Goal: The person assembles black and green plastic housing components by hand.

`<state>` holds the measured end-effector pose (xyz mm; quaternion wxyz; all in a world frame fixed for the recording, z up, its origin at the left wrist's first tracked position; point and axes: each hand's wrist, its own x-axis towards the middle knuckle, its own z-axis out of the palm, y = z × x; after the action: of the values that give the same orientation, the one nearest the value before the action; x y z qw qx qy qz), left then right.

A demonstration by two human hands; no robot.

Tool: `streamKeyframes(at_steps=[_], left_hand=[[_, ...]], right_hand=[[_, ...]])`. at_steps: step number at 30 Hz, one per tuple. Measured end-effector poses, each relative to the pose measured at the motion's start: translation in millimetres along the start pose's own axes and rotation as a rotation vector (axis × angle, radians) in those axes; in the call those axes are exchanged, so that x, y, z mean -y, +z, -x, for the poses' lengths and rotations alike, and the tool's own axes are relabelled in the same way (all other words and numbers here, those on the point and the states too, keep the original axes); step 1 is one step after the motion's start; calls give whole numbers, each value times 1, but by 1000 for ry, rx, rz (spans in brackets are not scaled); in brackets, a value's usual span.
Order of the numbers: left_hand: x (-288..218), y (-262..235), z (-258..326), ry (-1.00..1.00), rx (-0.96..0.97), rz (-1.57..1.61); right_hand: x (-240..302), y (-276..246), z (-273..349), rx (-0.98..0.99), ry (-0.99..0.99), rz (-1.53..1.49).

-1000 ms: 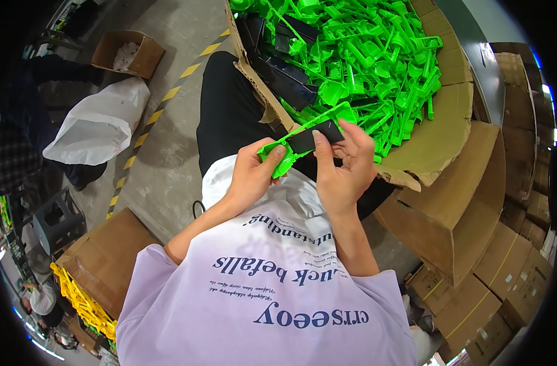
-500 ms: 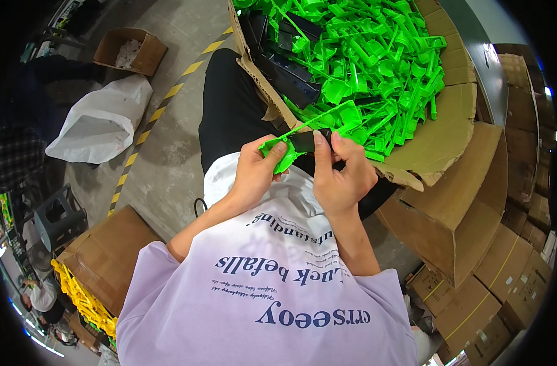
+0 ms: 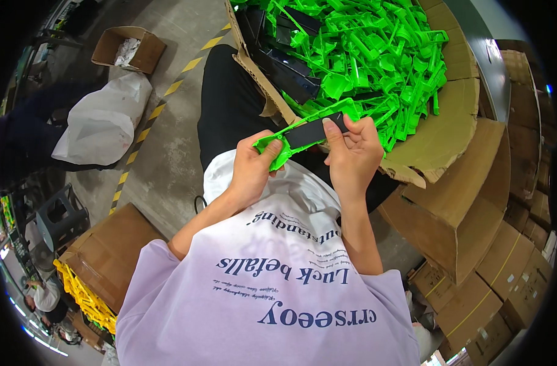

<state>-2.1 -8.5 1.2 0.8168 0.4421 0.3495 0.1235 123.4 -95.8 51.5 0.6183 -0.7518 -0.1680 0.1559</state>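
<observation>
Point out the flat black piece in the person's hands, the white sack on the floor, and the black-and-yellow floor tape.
Flat black piece [image 3: 305, 133]: head view, middle of its face.
White sack [image 3: 118, 97]: head view, its side.
Floor tape [image 3: 149, 124]: head view, along its striped length.

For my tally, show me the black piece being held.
The black piece in the right hand, against the green part in the left hand; other black pieces lie in the carton.

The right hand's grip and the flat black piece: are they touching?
Touching: the head view shows the right hand's grip pinching the flat black piece by its right end, thumb on top.
</observation>
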Motion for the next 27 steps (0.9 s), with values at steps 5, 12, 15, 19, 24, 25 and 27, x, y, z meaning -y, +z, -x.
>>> streamKeyframes(at_steps=[5, 12, 15, 19, 24, 25, 27], left_hand=[[3, 2, 4, 4, 24, 147], [7, 4, 4, -11, 6, 149], [2, -2, 2, -12, -30, 111], [-11, -1, 6, -6, 49, 139], [-23, -6, 5, 114, 17, -113], [-13, -6, 6, 123, -37, -79], [1, -8, -9, 239, 105, -199]], right_hand=[[-3, -5, -4, 79, 32, -11], [-6, -4, -2, 71, -22, -20], [-13, -10, -7, 74, -83, -59], [23, -28, -17, 164, -364, 380], [27, -45, -63, 473, -293, 530], [45, -38, -63, 639, 168, 308], [41, -45, -78, 734, -23, 492]])
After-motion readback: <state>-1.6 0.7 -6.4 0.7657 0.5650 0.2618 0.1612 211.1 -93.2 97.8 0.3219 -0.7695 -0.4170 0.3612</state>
